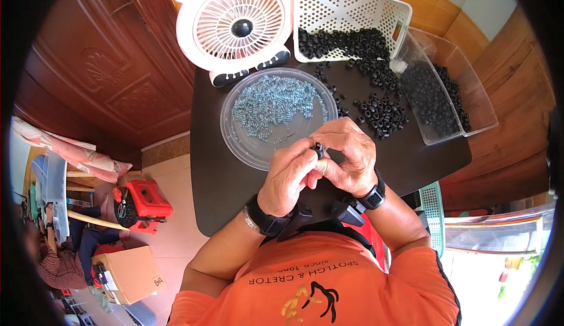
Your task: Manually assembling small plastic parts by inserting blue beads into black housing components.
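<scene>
A small black plastic piece (318, 150) sits between my two hands, above the near edge of a round clear tray. Thumb and fingers of my left hand (289, 178) pinch it from the left. On the other side, my right hand (352, 157) closes its fingertips on the same piece, whose details are partly hidden. The clear tray (230, 139) holds many tiny bluish, silvery pieces (273, 104) that look like coil springs. To the right of the tray lies a loose heap of black ring-shaped parts (382, 114), similar in colour to the held piece.
A white perforated basket (352, 12) lies tipped at the back, black parts spilling out. A clear bin (479, 114) of black parts stands at right. A white fan (242, 26) stands back left on the dark table (217, 202). Another person (61, 267) sits far left near a cardboard box (132, 273).
</scene>
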Motion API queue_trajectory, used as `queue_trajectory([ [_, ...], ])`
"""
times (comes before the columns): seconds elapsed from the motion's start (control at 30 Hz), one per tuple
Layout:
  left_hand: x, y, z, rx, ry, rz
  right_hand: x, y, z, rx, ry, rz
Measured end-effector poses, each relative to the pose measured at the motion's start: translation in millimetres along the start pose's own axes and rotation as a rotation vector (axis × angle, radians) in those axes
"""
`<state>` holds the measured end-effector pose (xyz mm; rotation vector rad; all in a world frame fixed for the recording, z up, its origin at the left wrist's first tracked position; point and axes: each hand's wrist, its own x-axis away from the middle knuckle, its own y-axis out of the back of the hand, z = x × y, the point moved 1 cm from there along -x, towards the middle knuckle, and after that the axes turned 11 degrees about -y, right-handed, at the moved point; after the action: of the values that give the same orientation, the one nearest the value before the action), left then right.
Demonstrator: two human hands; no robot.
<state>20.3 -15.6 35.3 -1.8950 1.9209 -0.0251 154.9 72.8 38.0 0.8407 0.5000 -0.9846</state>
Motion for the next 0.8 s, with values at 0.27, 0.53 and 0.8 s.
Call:
queue_trajectory([
  [0.27,0,-1,5,0.040,0.057,-0.031,-2,0,-3,0.062,0.090,-0.018],
  [0.53,-2,-6,13,0.051,-0.041,-0.137,2,-2,-1,0.012,-0.024,-0.072],
  [0.8,-1,4,14,-0.009,-0.071,-0.083,-1,-1,0,0.099,0.011,-0.037],
])
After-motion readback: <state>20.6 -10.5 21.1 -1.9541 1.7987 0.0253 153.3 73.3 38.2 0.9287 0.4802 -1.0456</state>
